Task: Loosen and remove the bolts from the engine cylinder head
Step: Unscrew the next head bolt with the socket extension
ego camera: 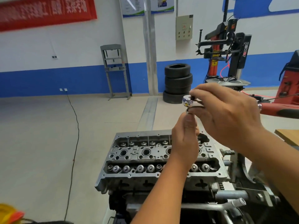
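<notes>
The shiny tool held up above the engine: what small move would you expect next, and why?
Probably finishing the fit, then lowering it to the cylinder head. Both hands are raised above the engine: the right hand pinches the ratchet head, the left hand holds a piece just beneath it. Nothing touches the bolts yet.

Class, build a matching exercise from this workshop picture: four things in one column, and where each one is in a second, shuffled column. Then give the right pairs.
Things:
1. cylinder head
2. stacked tyres
3. red banner
4. ratchet head

Places:
A. high on the wall, upper left
B. held between both raised hands
C. on the floor by the blue-and-white wall
D. below the hands, on the engine

Pairs: 1-D, 2-C, 3-A, 4-B
</notes>
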